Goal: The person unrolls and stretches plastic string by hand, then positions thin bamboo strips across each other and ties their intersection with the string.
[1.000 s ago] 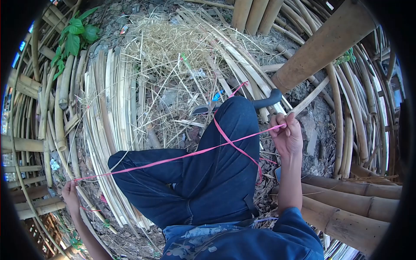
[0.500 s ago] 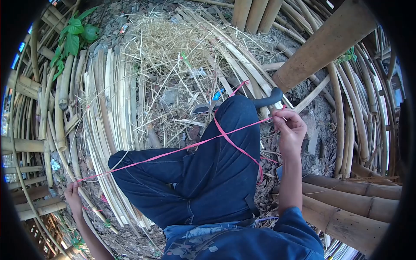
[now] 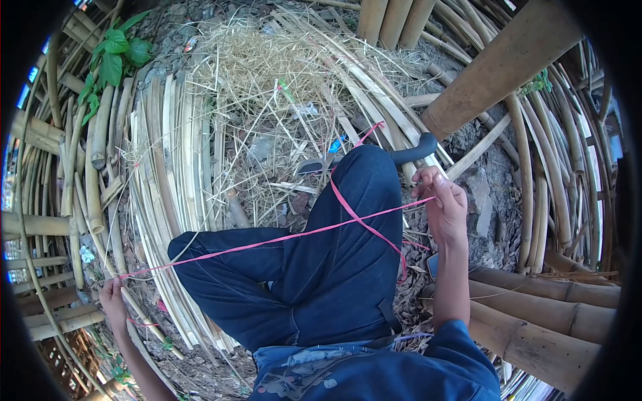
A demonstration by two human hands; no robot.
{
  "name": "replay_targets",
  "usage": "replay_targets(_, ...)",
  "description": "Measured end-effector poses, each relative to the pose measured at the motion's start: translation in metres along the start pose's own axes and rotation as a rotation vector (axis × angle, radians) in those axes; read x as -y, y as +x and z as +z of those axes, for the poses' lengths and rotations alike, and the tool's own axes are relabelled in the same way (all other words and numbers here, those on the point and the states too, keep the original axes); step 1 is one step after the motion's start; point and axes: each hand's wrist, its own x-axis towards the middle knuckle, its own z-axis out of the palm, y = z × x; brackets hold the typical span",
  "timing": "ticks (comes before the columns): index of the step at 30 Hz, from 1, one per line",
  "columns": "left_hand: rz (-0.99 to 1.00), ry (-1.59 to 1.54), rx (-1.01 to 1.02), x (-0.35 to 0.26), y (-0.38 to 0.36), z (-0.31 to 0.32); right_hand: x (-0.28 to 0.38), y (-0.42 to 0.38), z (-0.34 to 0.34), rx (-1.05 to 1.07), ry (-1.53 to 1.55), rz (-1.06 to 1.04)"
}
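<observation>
A long pink strip runs taut across my legs between my two hands. At the lower left, my left hand pinches its far end. My right hand, right of my raised knee, holds the other end between thumb and fingers. A second pink strip lies draped over the dark trousers at that knee, crossing under the taut one, its ends hanging on either side.
Split bamboo strips lie in a long bundle at left. Dry shavings are heaped ahead. A thick bamboo post leans at upper right; bamboo poles lie at lower right. A leafy plant grows at upper left.
My right hand has turned, its fingers a little more spread, and the strip's end at it sits slightly lower. My left hand has hardly moved.
</observation>
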Motion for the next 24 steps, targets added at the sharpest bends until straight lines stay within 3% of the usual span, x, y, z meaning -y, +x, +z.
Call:
replay_targets(1, 0.076, -0.005, -0.01, 0.004, 0.001, 0.004, -0.002, -0.001, -0.001, -0.002, 0.001, 0.0)
replay_targets(2, 0.15, -0.01, -0.021, 0.008, 0.001, 0.006, -0.005, -0.002, -0.004, 0.035, 0.279, 0.01)
replay_targets(4, 0.102, -0.001, 0.025, 0.006, 0.001, 0.006, -0.014, 0.002, -0.015, 0.198, 0.694, 0.018)
replay_targets(8, 0.027, 0.019, 0.057, -0.004, -0.002, 0.008, -0.002, 0.002, -0.009, 0.115, 0.586, 0.023)
replay_targets(10, 0.007, 0.013, 0.07, -0.004, -0.002, 0.005, 0.005, 0.003, -0.001, -0.175, -0.048, -0.065)
replay_targets(11, -0.015, 0.007, 0.085, -0.003, -0.003, 0.004, 0.005, 0.004, -0.002, -0.174, -0.048, -0.065)
replay_targets(14, -0.024, 0.02, 0.074, -0.008, -0.006, 0.003, 0.003, 0.008, -0.01, -0.11, -1.059, -0.679)
replay_targets(15, -0.026, 0.021, 0.075, -0.008, -0.007, 0.002, 0.002, 0.008, -0.01, -0.109, -1.059, -0.677)
replay_targets(17, -0.019, 0.02, 0.072, -0.008, -0.006, 0.001, 0.003, 0.009, -0.01, -0.074, -1.371, -0.797)
replay_targets(18, -0.019, 0.02, 0.072, -0.01, -0.005, 0.001, 0.005, 0.006, -0.009, -0.025, -1.415, -0.697)
replay_targets(19, -0.007, 0.017, 0.062, -0.011, -0.005, 0.0, 0.005, 0.004, -0.01, -0.025, -1.414, -0.698)
replay_targets(21, 0.005, 0.015, 0.052, -0.01, -0.005, 0.0, 0.004, 0.0, -0.016, 0.115, -0.895, -0.237)
replay_targets(22, 0.018, 0.0, 0.043, -0.006, -0.003, 0.001, 0.004, -0.001, -0.021, 0.185, -0.484, -0.047)
replay_targets(23, 0.03, -0.013, 0.035, -0.002, -0.002, 0.002, 0.002, -0.001, -0.021, 0.183, -0.484, -0.046)
replay_targets(24, 0.031, -0.013, 0.035, 0.001, -0.001, 0.004, 0.0, 0.0, -0.015, 0.208, -0.014, -0.012)
